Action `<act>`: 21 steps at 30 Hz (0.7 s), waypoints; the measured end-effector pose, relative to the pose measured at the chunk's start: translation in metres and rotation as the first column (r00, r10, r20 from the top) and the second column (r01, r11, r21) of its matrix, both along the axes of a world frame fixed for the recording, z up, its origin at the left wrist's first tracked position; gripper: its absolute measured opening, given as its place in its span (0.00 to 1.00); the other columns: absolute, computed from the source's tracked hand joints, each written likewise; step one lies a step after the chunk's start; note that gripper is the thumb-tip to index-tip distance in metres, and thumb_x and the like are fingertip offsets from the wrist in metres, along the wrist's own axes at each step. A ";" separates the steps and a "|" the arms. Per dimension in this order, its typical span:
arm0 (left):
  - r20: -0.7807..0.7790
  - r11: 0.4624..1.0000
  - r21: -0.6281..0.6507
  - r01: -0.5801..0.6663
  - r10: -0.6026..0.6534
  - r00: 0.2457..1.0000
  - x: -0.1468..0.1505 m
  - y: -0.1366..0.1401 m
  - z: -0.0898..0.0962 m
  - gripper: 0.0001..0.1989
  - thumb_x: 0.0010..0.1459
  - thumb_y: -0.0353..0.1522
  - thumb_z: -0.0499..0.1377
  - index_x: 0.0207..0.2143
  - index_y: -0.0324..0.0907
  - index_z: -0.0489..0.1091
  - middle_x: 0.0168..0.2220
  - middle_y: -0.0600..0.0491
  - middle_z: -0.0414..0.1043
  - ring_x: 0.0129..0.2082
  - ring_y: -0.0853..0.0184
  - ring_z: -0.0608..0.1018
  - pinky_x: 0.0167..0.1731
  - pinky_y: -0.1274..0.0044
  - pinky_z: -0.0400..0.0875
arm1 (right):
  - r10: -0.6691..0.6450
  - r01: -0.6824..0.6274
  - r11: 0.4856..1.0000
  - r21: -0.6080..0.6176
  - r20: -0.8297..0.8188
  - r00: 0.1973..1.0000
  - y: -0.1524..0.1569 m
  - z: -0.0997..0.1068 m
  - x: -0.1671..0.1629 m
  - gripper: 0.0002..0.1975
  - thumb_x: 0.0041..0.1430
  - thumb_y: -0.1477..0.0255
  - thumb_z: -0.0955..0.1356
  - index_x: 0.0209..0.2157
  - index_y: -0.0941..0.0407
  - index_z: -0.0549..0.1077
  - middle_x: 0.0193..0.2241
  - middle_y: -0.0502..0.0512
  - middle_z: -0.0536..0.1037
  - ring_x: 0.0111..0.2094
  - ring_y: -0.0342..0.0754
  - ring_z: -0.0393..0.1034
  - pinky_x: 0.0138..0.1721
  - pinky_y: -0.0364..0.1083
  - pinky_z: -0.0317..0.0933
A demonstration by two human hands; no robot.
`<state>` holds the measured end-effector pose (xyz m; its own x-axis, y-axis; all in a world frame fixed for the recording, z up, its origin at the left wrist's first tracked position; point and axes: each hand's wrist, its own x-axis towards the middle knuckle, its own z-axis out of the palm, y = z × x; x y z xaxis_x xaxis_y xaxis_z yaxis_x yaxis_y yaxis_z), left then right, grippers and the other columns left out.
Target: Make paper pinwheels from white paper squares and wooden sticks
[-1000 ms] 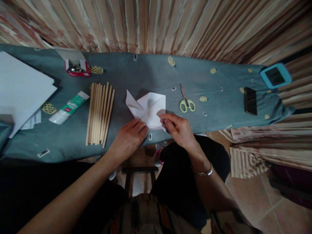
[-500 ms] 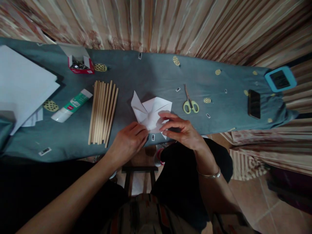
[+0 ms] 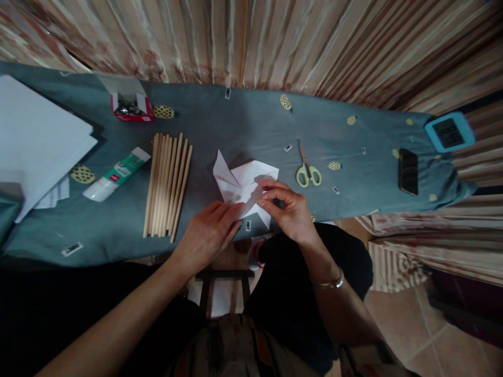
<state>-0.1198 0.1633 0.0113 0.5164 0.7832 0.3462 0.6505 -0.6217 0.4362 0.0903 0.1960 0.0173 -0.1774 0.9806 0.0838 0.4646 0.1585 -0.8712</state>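
Note:
A white paper pinwheel with folded, pointed blades lies near the front edge of the cloth-covered table. My left hand is closed over its lower left part, the fingers pressed together on the paper; the fingertips are partly hidden. From the right, my right hand pinches a curled flap of the same paper between thumb and fingers. One blade stands up at the left, and another points down towards the table edge between my hands.
Wooden sticks lie in a row left of the paper, beside a glue stick. Green-handled scissors are on the right. Further out are a red box, paper sheets, a phone and a blue-framed timer.
My right hand has drawn slightly left and closed its pinch on the paper flap. My left hand has shifted a little right over the paper. The lower blade shows more.

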 end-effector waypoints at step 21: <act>0.276 0.994 -0.101 -0.047 0.073 0.958 0.005 0.000 -0.012 0.09 0.64 0.27 0.55 0.43 0.38 0.74 0.39 0.47 0.77 0.38 0.65 0.79 0.39 0.72 0.77 | -0.015 -0.029 0.981 0.191 0.224 0.974 -0.005 0.001 -0.016 0.06 0.61 0.72 0.68 0.40 0.51 0.76 0.51 0.55 0.76 0.53 0.52 0.69 0.55 0.56 0.64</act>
<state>-0.1147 0.1629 -0.0004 0.3610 0.8452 0.3942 0.5298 -0.5337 0.6591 0.0745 0.1910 0.0184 -0.2199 0.9486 0.2275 0.6423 0.3163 -0.6982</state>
